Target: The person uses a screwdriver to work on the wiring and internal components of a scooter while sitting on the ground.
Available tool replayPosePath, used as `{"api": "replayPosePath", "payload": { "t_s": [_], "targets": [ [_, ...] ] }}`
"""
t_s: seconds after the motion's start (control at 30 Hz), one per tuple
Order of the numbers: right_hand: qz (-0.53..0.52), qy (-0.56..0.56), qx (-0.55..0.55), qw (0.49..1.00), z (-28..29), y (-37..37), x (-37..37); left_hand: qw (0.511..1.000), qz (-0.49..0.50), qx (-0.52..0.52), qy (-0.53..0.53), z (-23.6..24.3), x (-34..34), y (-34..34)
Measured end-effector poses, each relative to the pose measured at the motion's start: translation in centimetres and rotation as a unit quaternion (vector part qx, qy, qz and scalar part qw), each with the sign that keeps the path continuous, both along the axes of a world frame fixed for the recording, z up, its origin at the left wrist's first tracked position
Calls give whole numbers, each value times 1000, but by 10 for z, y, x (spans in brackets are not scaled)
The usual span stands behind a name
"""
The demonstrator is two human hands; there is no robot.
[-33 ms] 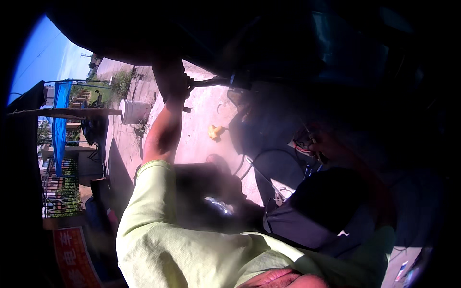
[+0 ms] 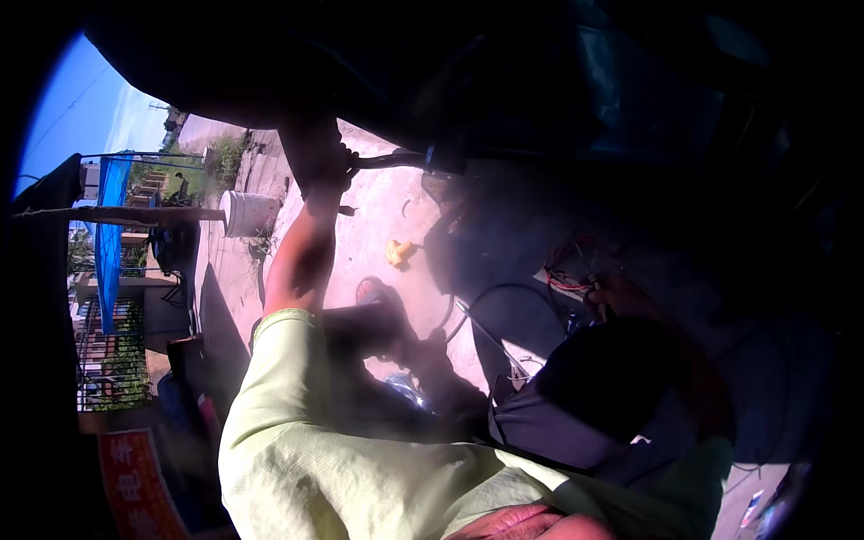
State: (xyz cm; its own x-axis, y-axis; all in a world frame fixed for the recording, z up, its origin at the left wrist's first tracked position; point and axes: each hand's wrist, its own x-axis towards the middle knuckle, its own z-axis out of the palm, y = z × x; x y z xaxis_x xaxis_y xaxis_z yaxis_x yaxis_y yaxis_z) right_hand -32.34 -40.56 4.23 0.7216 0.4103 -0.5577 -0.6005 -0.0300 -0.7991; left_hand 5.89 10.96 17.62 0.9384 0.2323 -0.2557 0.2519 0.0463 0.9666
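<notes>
Telling the fingers' spread or hold is impossible: left hand (image 2: 322, 160) outstretched, right hand (image 2: 617, 295) beside red wires (image 2: 565, 284).

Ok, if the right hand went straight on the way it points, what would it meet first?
The right hand would probably meet the red wires first, up and left in the picture; shadow leaves depth unclear.

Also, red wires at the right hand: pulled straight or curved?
Curved: the red wires bend in arcs beside the right hand. Whether their ends are connected, cannot tell; too dark there.
</notes>
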Motion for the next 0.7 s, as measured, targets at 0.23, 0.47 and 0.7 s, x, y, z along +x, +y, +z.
{"api": "replayPosePath", "payload": {
  "t_s": [0.23,0.47,0.7],
  "targets": [
    [-102,113,59,987,16,19,-23,995,-76,-25,-57,-6,12,36],
    [-162,104,-66,979,98,61,40,572,-342,680,-305,24,-7,18],
    [-290,50,-91,951,143,128,70,872,-397,203,-202,-17,16,48]
  ]
}}
